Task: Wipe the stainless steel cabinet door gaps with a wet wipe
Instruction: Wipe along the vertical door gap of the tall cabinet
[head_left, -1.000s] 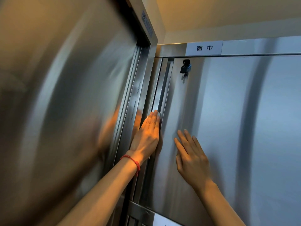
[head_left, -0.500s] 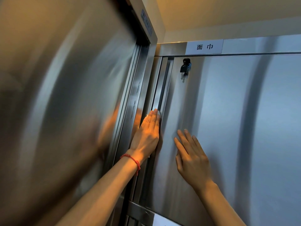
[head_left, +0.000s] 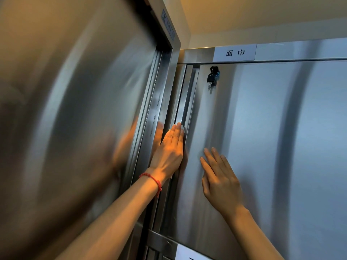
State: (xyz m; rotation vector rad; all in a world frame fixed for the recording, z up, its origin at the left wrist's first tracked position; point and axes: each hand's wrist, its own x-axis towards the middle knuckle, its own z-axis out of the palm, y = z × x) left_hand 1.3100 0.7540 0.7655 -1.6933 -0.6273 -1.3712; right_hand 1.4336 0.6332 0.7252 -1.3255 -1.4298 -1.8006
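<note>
Pressing flat into the gap (head_left: 185, 102) at the door's (head_left: 262, 147) left edge, the left hand (head_left: 170, 151) has its fingers straight and together, pinning the wipe (head_left: 182, 127) against the steel. Only a white sliver of wipe shows past the fingertips, plus a scrap near the wrist; most of it is under the palm. No closed grip here, just a flat press holding it down. Right hand (head_left: 220, 182) lies open and spread on the door face, holding nothing, likely bracing the door.

Handling guess: wipe is thin, limp, wet, light; it will bunch or slide on slick steel unless pressed firmly. Best pinned under fingertips so a folded edge can be pushed into the narrow channel. Door is stiff and smooth; its edges may be sharp.

Hard to see: how deep the gap runs, and whether the wipe reaches inside it. The lower gap is blocked by the left arm. A key (head_left: 212, 78) hangs in the lock near the door's top left; a label (head_left: 234, 52) sits above on the frame. Left panel (head_left: 75, 119) is blurred with reflections, and a second label at the bottom edge is cut off.
</note>
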